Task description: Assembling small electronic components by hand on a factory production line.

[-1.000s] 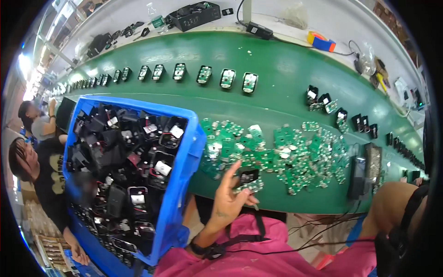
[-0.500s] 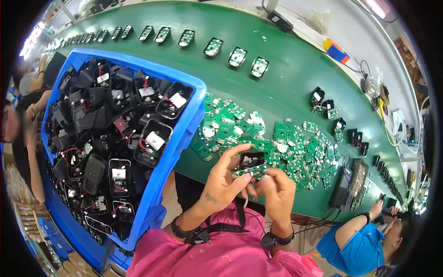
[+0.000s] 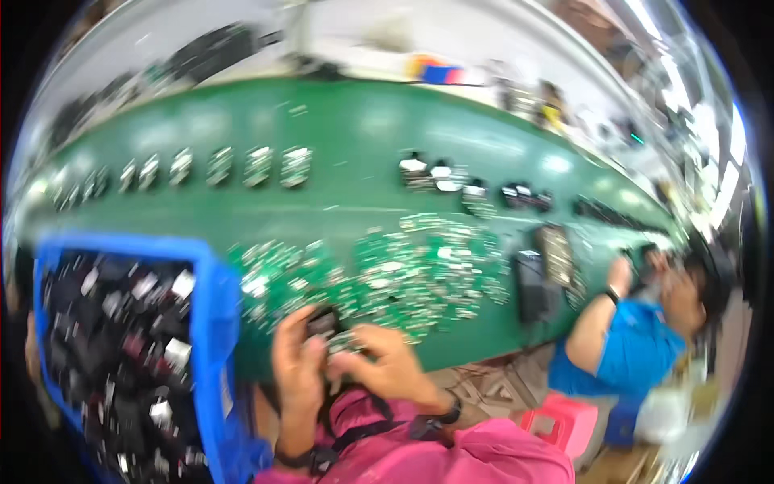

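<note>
My left hand is closed round a small black plastic case, held over the near edge of the green table. A green circuit board sits at the near end of the case. The thumb and fingers of my right hand pinch this board. Motion blur hides the finer parts between my fingers. Just beyond my hands lies a loose pile of green circuit boards.
To the left stands a blue bin full of black cases. A row of cases with boards crosses the green table. A black box-shaped device stands to the right, near a co-worker in blue. A pink stool is below.
My view has swung right, so the bin and table have shifted left and the picture is blurred. My right hand has come in closer to the case and board.
</note>
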A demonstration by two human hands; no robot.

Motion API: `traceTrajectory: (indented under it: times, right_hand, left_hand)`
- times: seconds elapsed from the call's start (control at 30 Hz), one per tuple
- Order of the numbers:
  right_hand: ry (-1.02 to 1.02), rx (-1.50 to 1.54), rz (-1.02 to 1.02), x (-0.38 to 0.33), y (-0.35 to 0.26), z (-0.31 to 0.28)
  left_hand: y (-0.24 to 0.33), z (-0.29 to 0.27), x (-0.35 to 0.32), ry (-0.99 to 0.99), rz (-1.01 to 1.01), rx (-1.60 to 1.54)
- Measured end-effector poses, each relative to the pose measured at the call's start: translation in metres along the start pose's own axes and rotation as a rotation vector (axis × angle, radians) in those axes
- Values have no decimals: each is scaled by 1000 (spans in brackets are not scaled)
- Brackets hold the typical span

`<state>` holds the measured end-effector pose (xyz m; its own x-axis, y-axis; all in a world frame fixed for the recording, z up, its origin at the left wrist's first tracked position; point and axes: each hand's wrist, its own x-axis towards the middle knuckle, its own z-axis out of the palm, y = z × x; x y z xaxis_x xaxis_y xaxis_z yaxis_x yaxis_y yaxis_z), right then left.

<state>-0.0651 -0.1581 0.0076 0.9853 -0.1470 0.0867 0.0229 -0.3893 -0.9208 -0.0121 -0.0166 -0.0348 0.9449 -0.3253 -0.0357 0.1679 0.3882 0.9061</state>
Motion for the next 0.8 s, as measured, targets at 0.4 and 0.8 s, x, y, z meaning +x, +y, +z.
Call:
traceTrajectory:
  times: [0.4, 0.8]
  right_hand:
    - [16, 170, 36, 8, -5, -14]
    - [-16, -402, 69, -2, -6, -18]
  left_hand:
    - [-12, 2, 3, -151, 160, 143]
    - [-24, 22, 2, 7, 241, 371]
